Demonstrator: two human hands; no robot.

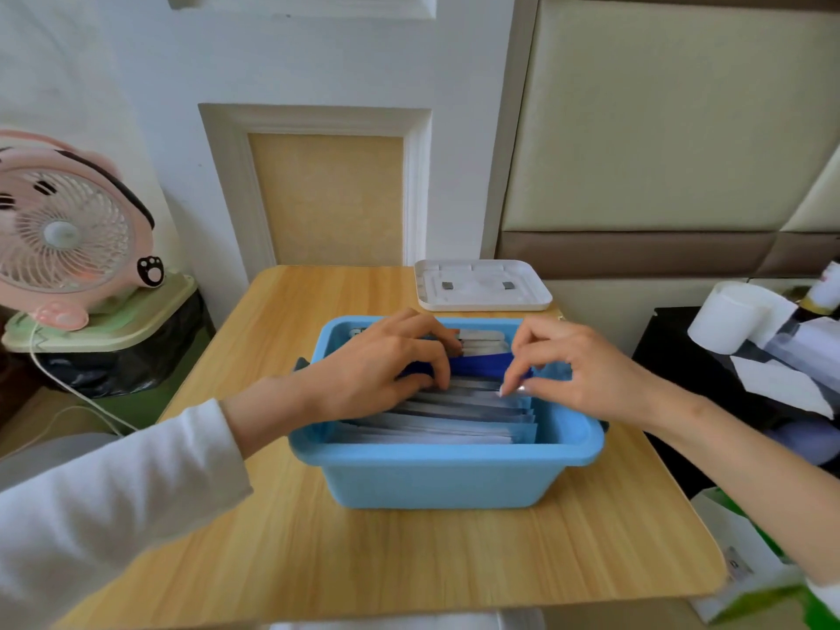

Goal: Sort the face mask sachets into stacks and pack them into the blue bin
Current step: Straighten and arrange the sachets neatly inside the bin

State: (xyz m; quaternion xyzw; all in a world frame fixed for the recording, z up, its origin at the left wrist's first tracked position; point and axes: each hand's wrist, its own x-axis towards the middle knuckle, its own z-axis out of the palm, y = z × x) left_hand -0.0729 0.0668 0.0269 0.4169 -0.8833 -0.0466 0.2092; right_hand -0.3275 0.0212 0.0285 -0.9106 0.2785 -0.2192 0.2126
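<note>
the light blue bin (pixel 447 482) stood upright, packed with pale silver-blue sachets (pixel 454 425) set on edge in a tight row along its near side. a dark blue sachet (pixel 482 363) stood across the middle, with white sachets (pixel 484 341) behind it.

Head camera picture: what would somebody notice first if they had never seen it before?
The bright blue bin in the middle of the wooden table, packed with pale sachets standing on edge. The left hand and right hand reach into it, both gripping a dark blue sachet. Off to the left sits a pink fan with a paw mark.
</note>
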